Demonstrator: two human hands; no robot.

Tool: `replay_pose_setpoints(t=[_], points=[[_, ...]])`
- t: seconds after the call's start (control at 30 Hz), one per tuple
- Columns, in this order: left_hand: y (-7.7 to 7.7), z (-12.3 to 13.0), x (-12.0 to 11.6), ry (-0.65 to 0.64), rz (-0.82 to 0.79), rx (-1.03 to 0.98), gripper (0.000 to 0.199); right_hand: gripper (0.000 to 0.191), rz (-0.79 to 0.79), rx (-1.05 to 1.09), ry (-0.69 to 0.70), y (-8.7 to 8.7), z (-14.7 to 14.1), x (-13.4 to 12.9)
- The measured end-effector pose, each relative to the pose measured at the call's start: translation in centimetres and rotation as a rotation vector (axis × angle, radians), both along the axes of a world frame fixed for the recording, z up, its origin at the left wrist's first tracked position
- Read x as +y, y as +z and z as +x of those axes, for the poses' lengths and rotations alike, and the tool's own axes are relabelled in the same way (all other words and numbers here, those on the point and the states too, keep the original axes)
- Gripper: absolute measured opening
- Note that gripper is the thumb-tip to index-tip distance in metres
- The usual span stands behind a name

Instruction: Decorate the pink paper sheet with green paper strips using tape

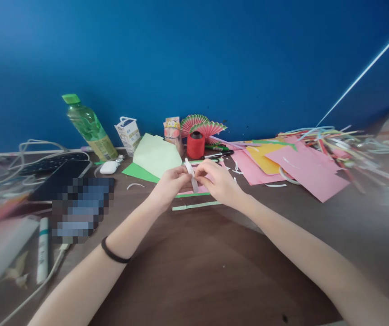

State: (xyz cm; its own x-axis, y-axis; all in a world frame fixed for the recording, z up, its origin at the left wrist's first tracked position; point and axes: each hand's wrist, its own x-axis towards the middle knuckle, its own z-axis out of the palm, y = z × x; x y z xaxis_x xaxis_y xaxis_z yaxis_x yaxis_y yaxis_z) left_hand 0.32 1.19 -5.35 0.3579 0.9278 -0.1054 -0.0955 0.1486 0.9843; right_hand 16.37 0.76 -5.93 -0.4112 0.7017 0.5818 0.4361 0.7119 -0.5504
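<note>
My left hand (pixel 170 184) pinches a narrow white roll of tape (pixel 194 183), which stands on edge between thumb and fingers. Against the roll's right side, the fingertips of my right hand (pixel 220 182) are pressed together; whether a loose end of tape is between them is too small to make out. Beneath both hands lie pink paper and green strips on the dark table. Closer to me is a pale green paper strip (pixel 196 206). Left of the roll rests a pale green sheet (pixel 157 156) over a brighter green one (pixel 140 172).
A green bottle (pixel 91 129), a small carton (pixel 129 136), a red thread spool (pixel 195 146) and a folded paper fan (pixel 211 130) stand along the blue wall. Pink sheets (pixel 308 170) and paper strips spread to the right. A phone (pixel 82 208), cable and marker (pixel 43 251) lie left.
</note>
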Motion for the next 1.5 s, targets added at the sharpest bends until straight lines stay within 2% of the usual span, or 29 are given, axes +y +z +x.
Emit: replay_pose_setpoints(t=[0.1,0.23,0.4,0.6,0.87,1.03,1.23,1.5], points=[[0.06,-0.07,0.03,-0.016,0.014,-0.017,0.018,0.006,-0.106,0.127,-0.016,0.03,-0.01,-0.15],[0.27,-0.05,-0.02,-0.005,0.014,-0.005,0.019,0.017,-0.214,0.229,-0.002,0.09,0.02,-0.24],[0.58,0.09,-0.18,0.015,-0.001,0.03,0.015,0.013,-0.111,0.144,0.012,0.13,-0.04,-0.19],[0.83,0.18,-0.39,0.018,0.022,0.048,0.015,0.008,0.056,0.1,-0.048,-0.13,-0.26,-0.28],[0.4,0.18,-0.11,0.041,0.029,0.037,0.014,0.012,0.21,0.028,-0.075,-0.72,-0.42,-0.28],[0.39,-0.22,0.18,0.071,0.043,0.025,0.016,0.013,0.225,0.015,-0.045,-0.66,-0.47,-0.34],[0.26,-0.46,0.27,-0.01,0.049,0.03,0.022,0.01,0.192,0.078,-0.056,-0.45,-0.48,-0.4],[0.12,-0.44,0.3,-0.027,0.114,0.012,0.03,0.008,0.245,0.061,-0.081,-0.38,-0.59,-0.45]])
